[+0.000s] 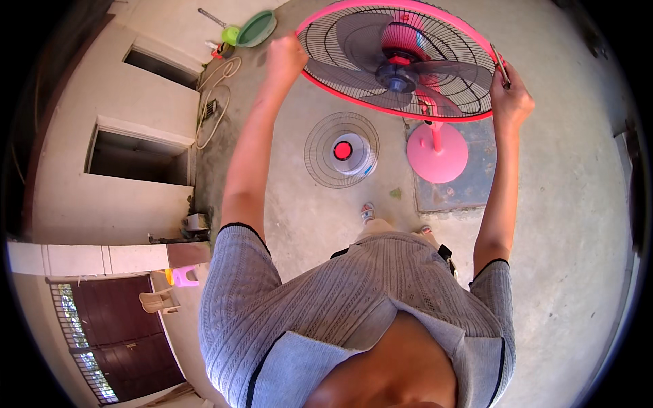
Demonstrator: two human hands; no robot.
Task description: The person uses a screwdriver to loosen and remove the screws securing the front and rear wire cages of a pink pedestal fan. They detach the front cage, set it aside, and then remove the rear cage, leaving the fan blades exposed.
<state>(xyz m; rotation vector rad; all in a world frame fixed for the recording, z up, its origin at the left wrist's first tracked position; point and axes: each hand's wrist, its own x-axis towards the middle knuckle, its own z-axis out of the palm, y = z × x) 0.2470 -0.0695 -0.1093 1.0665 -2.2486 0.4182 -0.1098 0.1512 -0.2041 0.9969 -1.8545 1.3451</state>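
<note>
L hand (286,58) & R hand (510,102) both closed on round pink-rimmed wire fan guard (398,60), top centre; loose wire grille (341,149) flat on concrete below.

My fan guard (401,64) is black wire rimmed pink, its base (437,153) pink, my ribbed top (340,306) grey, the basin (256,28) green.
</note>
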